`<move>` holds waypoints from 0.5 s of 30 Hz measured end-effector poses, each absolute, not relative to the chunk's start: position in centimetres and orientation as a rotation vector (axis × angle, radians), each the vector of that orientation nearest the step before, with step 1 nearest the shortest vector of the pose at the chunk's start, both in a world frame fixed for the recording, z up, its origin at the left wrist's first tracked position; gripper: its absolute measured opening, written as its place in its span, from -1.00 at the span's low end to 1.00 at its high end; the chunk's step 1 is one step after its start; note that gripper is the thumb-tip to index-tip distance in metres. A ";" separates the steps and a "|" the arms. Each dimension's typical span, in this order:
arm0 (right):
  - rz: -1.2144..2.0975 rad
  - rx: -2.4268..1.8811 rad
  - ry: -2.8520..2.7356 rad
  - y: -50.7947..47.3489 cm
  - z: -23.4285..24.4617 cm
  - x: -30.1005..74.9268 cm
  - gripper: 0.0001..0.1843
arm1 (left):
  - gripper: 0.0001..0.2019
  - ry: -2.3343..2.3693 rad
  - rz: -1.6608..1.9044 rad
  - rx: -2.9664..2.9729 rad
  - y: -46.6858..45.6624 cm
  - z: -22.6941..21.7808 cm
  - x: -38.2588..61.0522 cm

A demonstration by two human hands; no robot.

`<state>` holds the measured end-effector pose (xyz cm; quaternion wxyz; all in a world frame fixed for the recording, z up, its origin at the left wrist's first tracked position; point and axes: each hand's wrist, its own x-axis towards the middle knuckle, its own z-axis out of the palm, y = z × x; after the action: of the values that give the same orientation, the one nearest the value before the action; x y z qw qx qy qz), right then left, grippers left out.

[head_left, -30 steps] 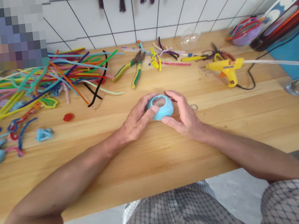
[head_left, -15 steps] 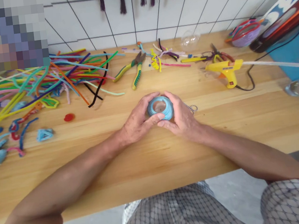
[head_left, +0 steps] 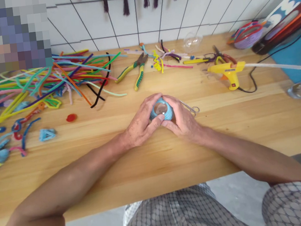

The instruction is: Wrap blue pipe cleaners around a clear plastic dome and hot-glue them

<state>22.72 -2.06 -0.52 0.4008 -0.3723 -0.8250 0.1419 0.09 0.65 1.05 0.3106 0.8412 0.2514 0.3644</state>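
Note:
Between my two hands is a round, light-blue coiled ring [head_left: 168,113] with a clear, glossy centre, like a small bowl wrapped in pipe cleaner. My left hand [head_left: 144,122] wraps its left side, thumb across the near rim. Around the right side curves my right hand [head_left: 181,118], its thumb close to the left one and its fingers meeting the left fingers at the far edge. The underside of the ring is hidden. Small scissors [head_left: 194,110] lie on the table just beyond my right hand, partly covered by it.
A heap of coloured pipe cleaners [head_left: 75,76] spreads at the left. Pliers [head_left: 137,71] lie behind my hands. At the right are a yellow glue gun [head_left: 227,68] with its cord, and a clear cup [head_left: 300,90]. A red cap [head_left: 71,117] and blue triangle [head_left: 46,134] lie left.
My fingers have closed further over the far rim, covering more of the blue ring. The ring seems slightly tilted now. The whole view has shifted a little.

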 end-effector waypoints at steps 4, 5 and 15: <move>0.421 -0.976 -2.062 -1.9 -0.9 22.8 -0.12 | -0.39 0.684 0.981 2.264 0.8 1.2 0.1; 0.433 -0.982 -2.071 -1.9 -1.0 22.9 -0.10 | -0.39 0.688 0.973 2.266 0.9 1.1 0.1; 0.486 -0.930 -2.200 -1.4 -0.3 22.5 -0.03 | -0.32 0.703 0.957 2.319 1.1 0.4 0.3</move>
<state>22.46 -1.35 -0.26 0.3449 -0.3582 -0.8472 0.1873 0.32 1.06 0.40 0.2652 0.8582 0.2603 0.3541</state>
